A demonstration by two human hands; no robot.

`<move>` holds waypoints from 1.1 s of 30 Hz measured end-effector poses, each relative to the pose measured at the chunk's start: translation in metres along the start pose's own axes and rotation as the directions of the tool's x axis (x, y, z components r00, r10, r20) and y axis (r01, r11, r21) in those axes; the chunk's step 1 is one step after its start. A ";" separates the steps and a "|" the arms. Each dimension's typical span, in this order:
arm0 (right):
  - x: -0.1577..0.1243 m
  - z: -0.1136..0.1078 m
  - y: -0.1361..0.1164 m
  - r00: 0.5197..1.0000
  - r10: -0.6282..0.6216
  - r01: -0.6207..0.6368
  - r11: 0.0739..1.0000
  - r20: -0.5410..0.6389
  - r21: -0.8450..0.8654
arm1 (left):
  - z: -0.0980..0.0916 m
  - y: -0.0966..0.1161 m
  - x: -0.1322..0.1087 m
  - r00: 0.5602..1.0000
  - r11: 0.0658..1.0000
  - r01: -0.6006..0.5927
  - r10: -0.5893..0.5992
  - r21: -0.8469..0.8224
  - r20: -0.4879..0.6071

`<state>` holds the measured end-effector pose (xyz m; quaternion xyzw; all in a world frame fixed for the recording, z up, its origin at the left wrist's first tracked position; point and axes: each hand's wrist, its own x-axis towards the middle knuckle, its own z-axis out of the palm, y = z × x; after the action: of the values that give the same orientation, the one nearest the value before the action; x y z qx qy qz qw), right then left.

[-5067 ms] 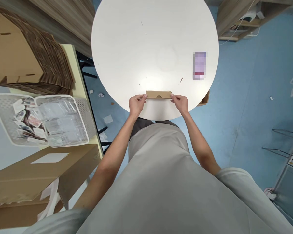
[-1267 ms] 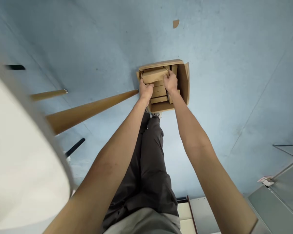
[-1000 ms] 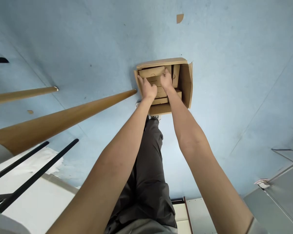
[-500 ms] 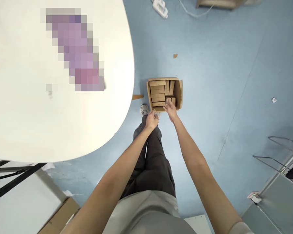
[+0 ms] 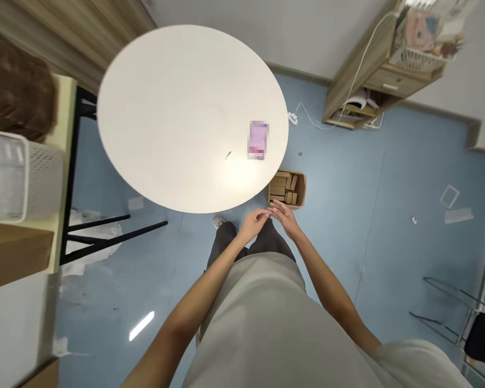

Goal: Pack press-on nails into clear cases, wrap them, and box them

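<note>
My left hand (image 5: pixel 254 223) is in front of my body, fingers drawn together in a pinch; anything between them is too small to make out. Its fingertips almost meet those of my right hand (image 5: pixel 285 219), whose fingers are stretched out and apart, with no object visible in them. Just beyond the hands, an open cardboard box (image 5: pixel 302 189) sits on the floor. Several small brown cartons (image 5: pixel 278 182) are packed inside, some flat in a stack and others on edge. The white round table (image 5: pixel 178 134) covers the box's left edge from view.
A blurred-out purple item (image 5: pixel 258 140) and a small dark thing (image 5: pixel 228 154) lie on the table. A power strip (image 5: pixel 292 118) with a white cable is on the floor near a wooden cabinet (image 5: pixel 359 91). Shelving with a white basket (image 5: pixel 44 178) stands left, a metal-framed chair (image 5: pixel 440 318) right.
My view has risen and widened, showing the whole table. Both hands have come back from the box toward my body and closer together. The cartons remain in the box.
</note>
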<state>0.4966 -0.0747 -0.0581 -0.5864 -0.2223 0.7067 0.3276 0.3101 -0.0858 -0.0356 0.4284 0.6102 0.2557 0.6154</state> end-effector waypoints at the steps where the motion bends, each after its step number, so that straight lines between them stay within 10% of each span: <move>1: -0.006 0.016 -0.008 0.999 -0.023 0.024 1.000 0.022 -0.017 | -0.015 0.006 -0.010 0.999 1.000 -0.013 0.012 -0.028 -0.031; 11: -0.050 0.219 -0.049 0.945 -0.211 0.267 0.939 0.248 -0.218 | -0.191 0.014 -0.100 0.913 0.907 -0.268 0.131 -0.324 -0.388; 18: -0.064 0.364 -0.045 0.900 -0.236 0.352 0.890 0.365 -0.290 | -0.336 -0.003 -0.170 0.746 0.858 -0.352 0.016 -0.374 -0.666; 25: -0.059 0.474 -0.035 0.835 -0.181 0.412 0.831 0.519 -0.374 | -0.392 -0.034 -0.205 0.659 0.753 -0.421 -0.129 -0.506 -0.741; 33: 0.016 0.598 -0.036 0.650 -0.080 0.651 0.572 0.756 -0.499 | -0.465 -0.041 -0.206 0.536 0.715 -0.485 -0.212 -0.504 -0.817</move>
<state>-0.0808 0.0037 0.0840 -0.3100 -0.7141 0.6181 0.1095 -0.1749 -0.1788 0.0910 0.0457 0.6461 0.6838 0.3360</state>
